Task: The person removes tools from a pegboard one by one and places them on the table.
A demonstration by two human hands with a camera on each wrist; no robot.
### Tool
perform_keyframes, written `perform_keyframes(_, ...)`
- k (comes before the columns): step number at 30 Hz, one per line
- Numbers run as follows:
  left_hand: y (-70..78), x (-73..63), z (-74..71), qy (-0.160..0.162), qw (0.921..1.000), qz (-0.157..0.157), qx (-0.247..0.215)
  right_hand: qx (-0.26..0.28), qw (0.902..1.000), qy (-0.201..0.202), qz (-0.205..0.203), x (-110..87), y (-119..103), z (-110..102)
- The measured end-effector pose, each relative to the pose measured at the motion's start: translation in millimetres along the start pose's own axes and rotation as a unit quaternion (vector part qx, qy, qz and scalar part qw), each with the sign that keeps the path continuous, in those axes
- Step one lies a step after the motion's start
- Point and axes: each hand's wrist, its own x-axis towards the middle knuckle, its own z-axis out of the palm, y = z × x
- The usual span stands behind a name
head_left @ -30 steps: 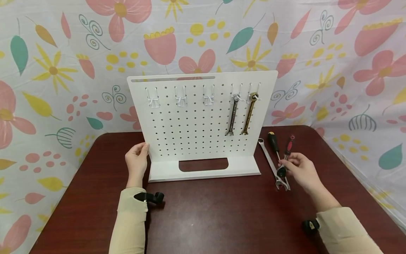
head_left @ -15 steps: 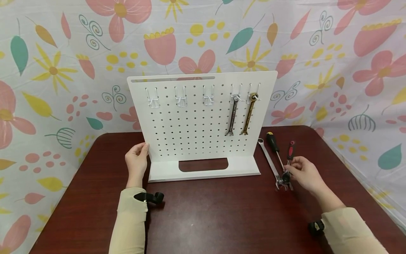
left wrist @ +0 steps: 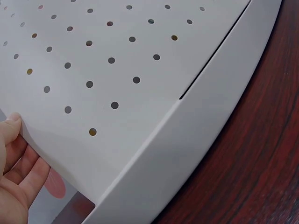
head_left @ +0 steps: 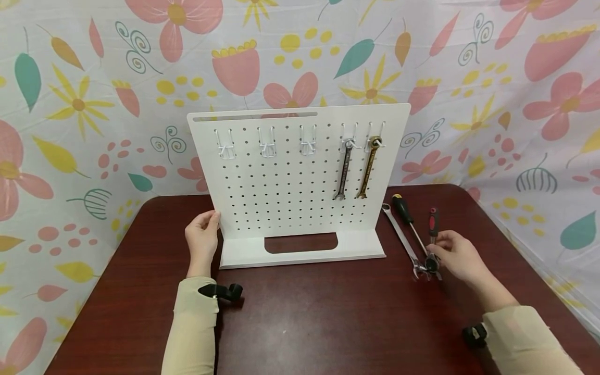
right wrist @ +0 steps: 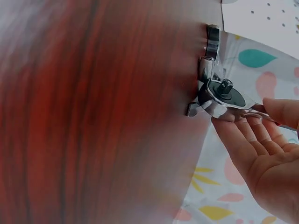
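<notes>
My left hand (head_left: 202,234) pinches the left edge of a white pegboard (head_left: 281,208), thumb in front and fingers behind in the left wrist view. At the table's right side my right hand (head_left: 458,256) holds a ratchet wrench (head_left: 433,223) with a red-and-black handle, gripping it just behind its round head. The right wrist view shows the square drive facing up on that ratchet head (right wrist: 229,93). Beside it lie a black screwdriver (head_left: 403,209) with a yellow end and a long silver combination wrench (head_left: 399,232). Their lower ends bunch together at the ratchet head.
On the pegboard's right hooks hang a silver wrench (head_left: 345,169) and a brass-coloured wrench (head_left: 369,167). Three white wire hooks, one of them a middle hook (head_left: 267,143), hold nothing. Behind the dark red table (head_left: 328,323) hangs a floral cloth (head_left: 440,67).
My right hand has moved slightly right with the ratchet wrench. The lower ends of the screwdriver and combination wrench have shifted right too. The left hand has stayed on the pegboard.
</notes>
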Motion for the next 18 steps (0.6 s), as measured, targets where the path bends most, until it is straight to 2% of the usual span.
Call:
perform_keyframes(9,-0.4,-0.2,-0.4,0.0,1.0,-0.002,0.001,-0.027,0.9996,0.011,0.0,-4.0,5.7,-5.5)
perform_keyframes(18,0.5,-0.6,0.1,0.002,1.0,-0.005,0.007,0.011,0.9994,-0.033,-0.003,-6.5,-8.8,4.2)
